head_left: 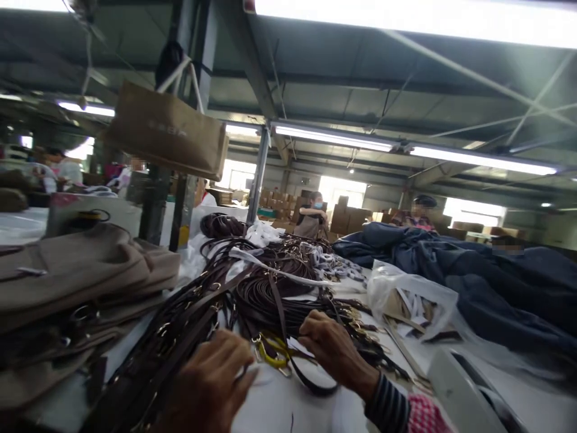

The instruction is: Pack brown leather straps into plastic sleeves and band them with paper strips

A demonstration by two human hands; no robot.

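My left hand (211, 376) is at the lower centre, somewhat blurred, its fingers curled toward the thumb; what they pinch, if anything, I cannot make out. To the right, my right hand (331, 346) is closed like a fist above the dark straps, and its grip is hidden from me. Between the two hands lies a pair of yellow-handled scissors (274, 353). A dark brown strap (311, 385) loops down beside my right hand onto the white table (265, 409). Beyond is a coiled heap of brown straps (265, 294) with gold-coloured metal clasps.
Grey-brown fabric bags (90, 270) are piled at left, beside a metal post (180, 204) with a hanging paper bag (166, 129). At right are a clear plastic bag (415, 300), dark blue cloth (451, 264) and a white machine (469, 391). Several people work farther back.
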